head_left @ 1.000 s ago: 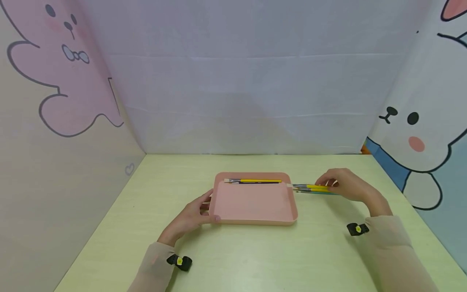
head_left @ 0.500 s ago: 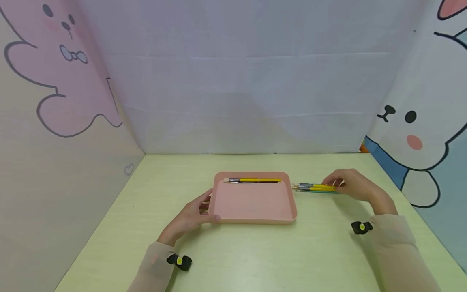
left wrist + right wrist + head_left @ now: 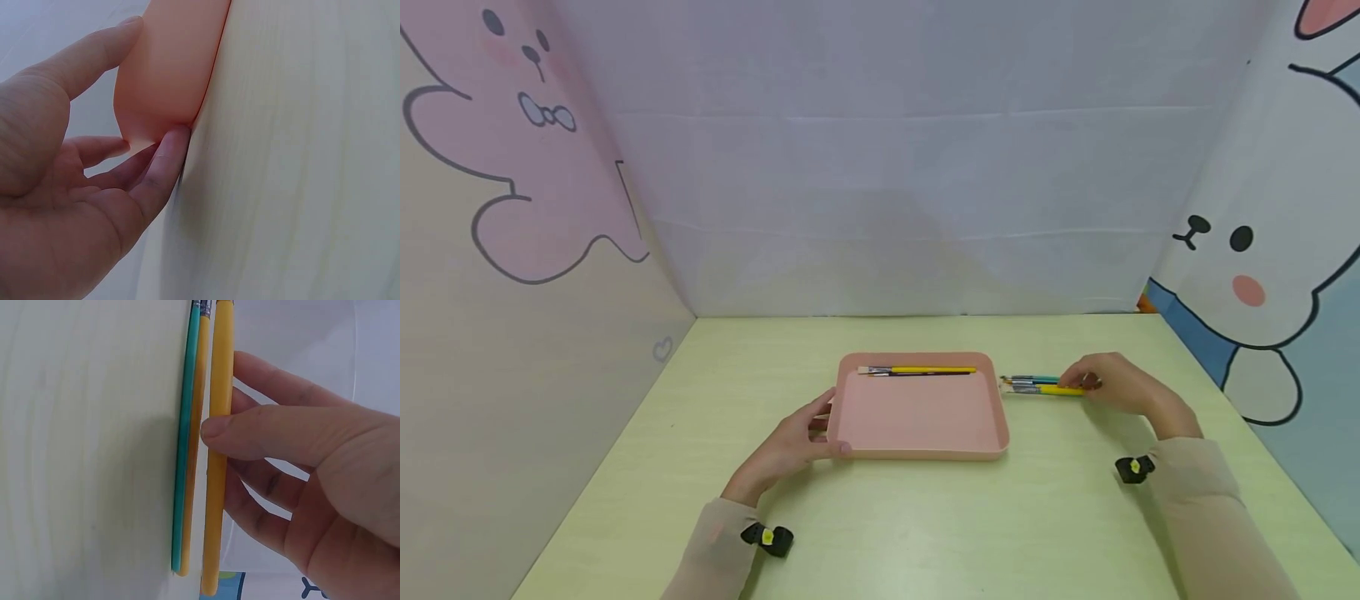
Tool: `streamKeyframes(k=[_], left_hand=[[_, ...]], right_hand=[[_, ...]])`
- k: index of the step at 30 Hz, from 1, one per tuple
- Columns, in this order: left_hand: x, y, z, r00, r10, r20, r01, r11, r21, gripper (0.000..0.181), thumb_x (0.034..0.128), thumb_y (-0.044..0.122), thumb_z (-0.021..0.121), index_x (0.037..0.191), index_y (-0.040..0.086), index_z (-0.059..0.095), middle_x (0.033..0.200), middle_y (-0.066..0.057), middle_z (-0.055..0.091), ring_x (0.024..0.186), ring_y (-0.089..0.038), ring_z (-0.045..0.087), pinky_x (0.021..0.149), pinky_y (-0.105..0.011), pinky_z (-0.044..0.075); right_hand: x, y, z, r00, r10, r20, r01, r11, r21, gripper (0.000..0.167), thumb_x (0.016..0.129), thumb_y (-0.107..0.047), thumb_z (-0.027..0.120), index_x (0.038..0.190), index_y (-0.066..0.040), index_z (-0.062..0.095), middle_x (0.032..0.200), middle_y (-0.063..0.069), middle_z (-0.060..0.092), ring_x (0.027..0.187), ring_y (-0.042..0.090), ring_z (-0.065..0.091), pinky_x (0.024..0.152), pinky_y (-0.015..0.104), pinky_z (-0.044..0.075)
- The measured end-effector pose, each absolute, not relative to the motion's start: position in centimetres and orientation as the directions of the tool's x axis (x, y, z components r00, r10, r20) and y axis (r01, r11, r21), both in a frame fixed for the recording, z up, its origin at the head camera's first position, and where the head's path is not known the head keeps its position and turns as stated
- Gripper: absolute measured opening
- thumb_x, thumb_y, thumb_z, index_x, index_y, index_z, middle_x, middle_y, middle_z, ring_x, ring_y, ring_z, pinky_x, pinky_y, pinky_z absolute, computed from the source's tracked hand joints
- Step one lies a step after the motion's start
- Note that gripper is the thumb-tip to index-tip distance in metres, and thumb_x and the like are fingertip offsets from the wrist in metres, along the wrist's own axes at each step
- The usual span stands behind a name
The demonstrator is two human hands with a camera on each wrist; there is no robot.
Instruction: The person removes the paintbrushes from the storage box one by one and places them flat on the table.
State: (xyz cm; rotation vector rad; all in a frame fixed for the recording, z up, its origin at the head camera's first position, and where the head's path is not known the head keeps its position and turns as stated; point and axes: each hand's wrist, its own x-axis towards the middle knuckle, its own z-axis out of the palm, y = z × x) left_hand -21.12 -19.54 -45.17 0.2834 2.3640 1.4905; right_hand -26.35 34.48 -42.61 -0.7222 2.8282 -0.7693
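A pink tray [image 3: 917, 417] lies on the table, with a yellow brush [image 3: 932, 369] and a thin dark brush [image 3: 917, 375] along its far side. My left hand [image 3: 786, 450] grips the tray's left side near the front corner; in the left wrist view the left hand [image 3: 94, 181] has its thumb on the rim and fingertips against the wall. Right of the tray, my right hand [image 3: 1123, 387] holds a thick yellow brush [image 3: 1060, 390]. The right wrist view shows the right hand [image 3: 300, 450] pinching it, beside a teal brush [image 3: 185, 437] and a thinner yellow-orange brush [image 3: 196, 425].
The pale table [image 3: 880, 525] reaches back to a white cloth wall [image 3: 880, 167]. Side walls carry a pink cartoon figure [image 3: 542, 183] at left and a white one [image 3: 1270, 242] at right. Black bands sit at both sleeves.
My right hand has shifted slightly right, then back left. The teal brush, which lay on the near side of the yellow ones, now shows on the far side. My left hand keeps its grip.
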Motion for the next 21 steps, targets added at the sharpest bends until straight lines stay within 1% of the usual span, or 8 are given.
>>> streamKeyframes(k=[4, 12, 18, 21], left_hand=[[-21.10, -19.50, -45.14, -0.927, 0.334, -0.173, -0.010, 0.438, 0.899, 0.105, 0.0869, 0.030, 0.091, 0.170, 0.024, 0.028, 0.156, -0.007, 0.052, 0.128, -0.026, 0.059, 0.109, -0.047, 0.050], [-21.08, -19.49, -45.11, -0.928, 0.325, -0.180, -0.019, 0.443, 0.896, 0.105, 0.0862, 0.031, 0.092, 0.170, 0.024, 0.028, 0.156, -0.008, 0.052, 0.126, -0.026, 0.059, 0.108, -0.047, 0.050], [-21.07, -19.54, -45.13, -0.927, 0.331, -0.179, -0.019, 0.434, 0.901, 0.104, 0.0870, 0.030, 0.091, 0.170, 0.025, 0.028, 0.157, -0.007, 0.051, 0.127, -0.026, 0.059, 0.109, -0.048, 0.050], [-21.08, -19.58, -45.15, -0.925, 0.336, -0.177, -0.017, 0.429, 0.903, 0.104, 0.0876, 0.029, 0.091, 0.170, 0.025, 0.028, 0.157, -0.007, 0.051, 0.127, -0.026, 0.059, 0.108, -0.047, 0.050]], right_hand=[[-26.57, 34.49, -43.00, -0.875, -0.484, -0.007, -0.422, 0.769, -0.481, 0.034, 0.086, 0.018, 0.072, 0.107, -0.007, 0.081, 0.109, 0.009, 0.076, 0.095, 0.025, 0.068, 0.082, 0.043, 0.059], [-26.56, 34.14, -43.15, -0.875, -0.483, -0.028, -0.413, 0.777, -0.476, 0.031, 0.087, 0.017, 0.073, 0.106, -0.006, 0.080, 0.108, 0.009, 0.076, 0.093, 0.023, 0.067, 0.082, 0.044, 0.059], [-26.63, 33.99, -43.28, -0.882, -0.468, -0.055, -0.389, 0.790, -0.474, 0.032, 0.087, 0.018, 0.073, 0.106, -0.007, 0.080, 0.106, 0.008, 0.075, 0.089, 0.021, 0.063, 0.080, 0.041, 0.058], [-26.69, 33.94, -43.36, -0.882, -0.470, -0.049, -0.395, 0.790, -0.469, 0.033, 0.086, 0.018, 0.073, 0.105, -0.008, 0.080, 0.105, 0.007, 0.074, 0.088, 0.019, 0.063, 0.078, 0.039, 0.057]])
